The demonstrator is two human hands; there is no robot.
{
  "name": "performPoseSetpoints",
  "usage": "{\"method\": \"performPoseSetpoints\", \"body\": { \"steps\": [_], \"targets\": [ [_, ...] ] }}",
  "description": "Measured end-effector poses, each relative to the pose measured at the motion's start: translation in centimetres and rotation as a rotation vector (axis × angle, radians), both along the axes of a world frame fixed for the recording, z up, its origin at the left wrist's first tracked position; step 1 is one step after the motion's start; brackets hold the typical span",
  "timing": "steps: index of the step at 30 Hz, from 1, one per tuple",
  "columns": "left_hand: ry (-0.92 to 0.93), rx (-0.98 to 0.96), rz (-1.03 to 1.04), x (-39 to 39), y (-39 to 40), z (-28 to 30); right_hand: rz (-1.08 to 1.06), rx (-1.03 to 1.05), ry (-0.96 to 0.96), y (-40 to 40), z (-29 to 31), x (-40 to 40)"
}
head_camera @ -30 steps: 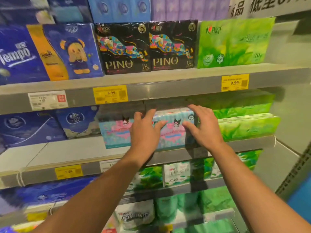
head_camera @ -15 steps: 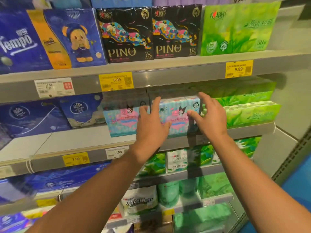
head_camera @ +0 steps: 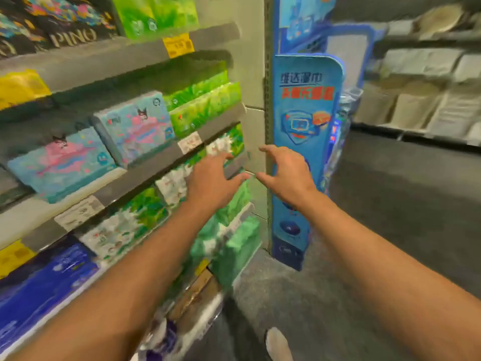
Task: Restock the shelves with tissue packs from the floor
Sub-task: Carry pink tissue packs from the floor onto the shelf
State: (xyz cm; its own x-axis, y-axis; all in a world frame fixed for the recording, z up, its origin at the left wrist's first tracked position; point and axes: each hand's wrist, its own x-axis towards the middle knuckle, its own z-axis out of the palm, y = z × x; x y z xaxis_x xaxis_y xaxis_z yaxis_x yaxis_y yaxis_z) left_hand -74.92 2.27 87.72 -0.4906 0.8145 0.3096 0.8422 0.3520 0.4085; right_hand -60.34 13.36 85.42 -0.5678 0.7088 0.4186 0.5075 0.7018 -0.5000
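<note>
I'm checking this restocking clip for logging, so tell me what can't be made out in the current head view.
- Yellow price tag under the green packs: digits smeared by motion blur.
- White shelf label beside the pastel blue-and-pink cartoon tissue pack: print too blurred to read.
- Black PINO pack: cut off by the top edge.
- Tissue packs on the floor: hidden, if any, below both forearms.
- Left hand and right hand: both grips empty.

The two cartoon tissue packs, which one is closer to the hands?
The right cartoon pack, the one standing next to the green packs. The left cartoon pack sits farther along the shelf, away from both the left hand and right hand.
</note>
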Motion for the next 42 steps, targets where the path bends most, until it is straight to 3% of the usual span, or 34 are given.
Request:
{"method": "performPoseSetpoints", "body": {
  "steps": [4,10,15,21,24,29,38,42],
  "targets": [
    [-0.051,-0.118,-0.286,10.8,3.6,-1.6,-0.243,-0.063,-0.081,-1.2,-2.2,14.3],
    [-0.072,-0.297,-0.683,33.2,7.4,-7.1,-0.634,-0.282,-0.104,-4.8,-9.0,38.3],
    [-0.093,-0.523,-0.936,52.6,9.4,-14.5,-0.887,-0.517,-0.054,-9.0,-16.7,57.0],
    [-0.174,-0.812,-1.088,73.3,9.3,-24.9,-1.158,-0.796,0.062,-13.2,-25.3,74.8],
    [-0.248,-0.953,-1.112,80.2,9.1,-30.7,-1.262,-0.889,0.128,-13.7,-29.5,79.7],
    [-0.166,-0.991,-1.131,87.4,14.1,-43.8,-1.387,-0.983,0.174,-9.4,-40.9,83.7],
    [-0.194,-1.144,-0.821,94.5,31.4,-73.1,-1.570,-1.216,0.240,7.3,-69.2,85.9],
    [-0.246,-1.246,-0.867,94.9,37.5,-84.7,-1.626,-1.300,0.253,15.3,-81.0,86.6]
  ]
}}
